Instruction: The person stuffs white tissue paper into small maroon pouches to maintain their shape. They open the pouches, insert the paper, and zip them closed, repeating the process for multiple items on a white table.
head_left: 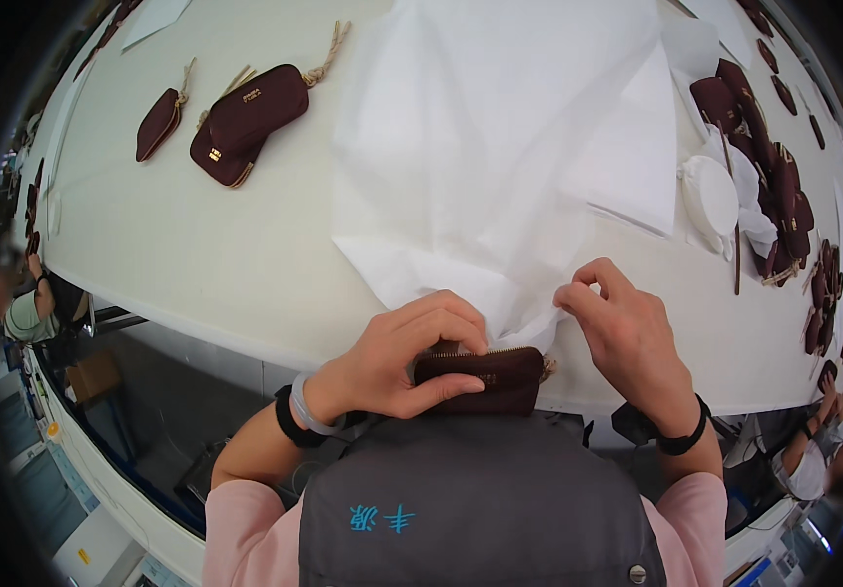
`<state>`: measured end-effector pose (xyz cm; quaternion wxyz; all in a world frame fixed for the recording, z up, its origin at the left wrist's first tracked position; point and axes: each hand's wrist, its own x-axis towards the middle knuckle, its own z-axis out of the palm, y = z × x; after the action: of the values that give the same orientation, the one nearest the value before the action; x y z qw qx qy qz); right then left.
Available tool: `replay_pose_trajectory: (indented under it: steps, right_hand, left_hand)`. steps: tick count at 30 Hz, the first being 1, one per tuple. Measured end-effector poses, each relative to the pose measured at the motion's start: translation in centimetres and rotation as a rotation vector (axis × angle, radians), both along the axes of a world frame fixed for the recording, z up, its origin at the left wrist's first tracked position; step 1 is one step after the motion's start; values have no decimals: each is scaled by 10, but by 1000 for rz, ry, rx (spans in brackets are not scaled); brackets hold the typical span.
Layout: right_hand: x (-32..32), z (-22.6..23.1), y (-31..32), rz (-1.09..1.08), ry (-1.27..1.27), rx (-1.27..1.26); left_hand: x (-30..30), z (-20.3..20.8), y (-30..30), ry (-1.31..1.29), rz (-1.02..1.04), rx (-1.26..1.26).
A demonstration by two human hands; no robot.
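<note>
My left hand [412,357] grips a dark burgundy zip pouch [510,370] at the table's near edge, thumb on its front and fingers over the top. The pouch's gold-toothed zipper runs along the upper side, and a small tan cord shows at its right end. Thumb and forefinger of my right hand [627,333] pinch a corner of thin white tissue paper [539,318]. That crumpled corner reaches down to the pouch's zipper; whether any of it is inside, I cannot tell. A large spread of the white paper [461,147] lies beyond my hands.
At the far left, two overlapping burgundy pouches [255,112] and a smaller one [158,125] with a cord lie on the pale table [148,225]. A heap of burgundy pouches [783,196], a round white bundle [710,196] and a thin brown stick [735,235] are at the right.
</note>
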<state>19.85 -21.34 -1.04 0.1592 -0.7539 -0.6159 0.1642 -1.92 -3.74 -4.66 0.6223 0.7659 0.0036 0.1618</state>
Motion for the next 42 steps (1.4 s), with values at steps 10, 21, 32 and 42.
replay_pose_trajectory:
  steps: [10,21,32,42]
  right_hand:
    - [-14,-32,4,-102,701,202]
    - [5,-22,9,92,1116,-384]
    - [-9,-33,1,224,984,-355]
    - [-23,-6,-3,159,907,-330]
  left_hand:
    - [-34,0,-16,148,294,398]
    - [-44,-1,-11,642,99,-570]
    - [-15,3,6,690,-14,-209]
    - [-14,31,9,728,-109,135]
